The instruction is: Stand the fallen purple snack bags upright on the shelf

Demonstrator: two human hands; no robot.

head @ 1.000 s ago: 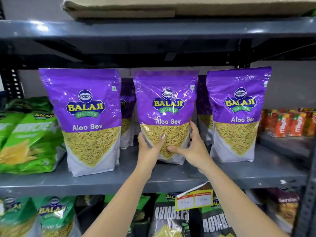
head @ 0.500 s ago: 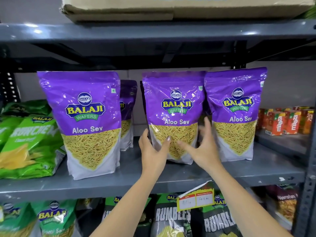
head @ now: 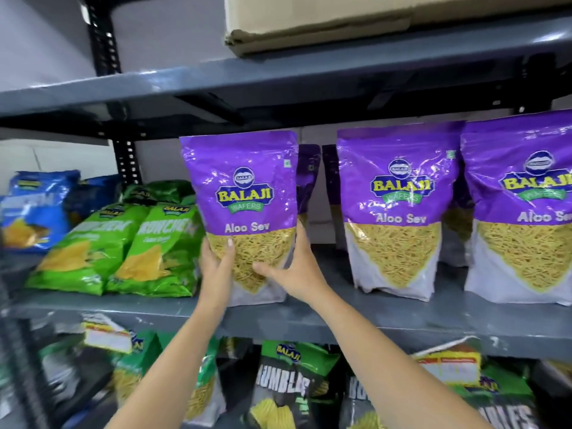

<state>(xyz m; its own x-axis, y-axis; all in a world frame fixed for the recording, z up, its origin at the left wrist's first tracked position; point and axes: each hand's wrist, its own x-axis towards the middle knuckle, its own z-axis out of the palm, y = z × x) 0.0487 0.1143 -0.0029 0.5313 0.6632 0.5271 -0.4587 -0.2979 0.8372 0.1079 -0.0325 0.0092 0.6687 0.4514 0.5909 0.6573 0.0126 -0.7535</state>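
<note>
Leftmost purple Aloo Sev bag (head: pixel 244 212) stands upright at the grey shelf (head: pixel 387 317) front edge, left hand (head: pixel 216 261) and right hand (head: pixel 297 270) clasping its lower sides; top-heavy, it may topple forward onto green Kurkure-style bags (head: pixel 123 252) if released unsettled.

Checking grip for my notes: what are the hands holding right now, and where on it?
Both hold the leftmost purple bag by its lower part: left hand on its left edge, right hand on its right edge.
</note>
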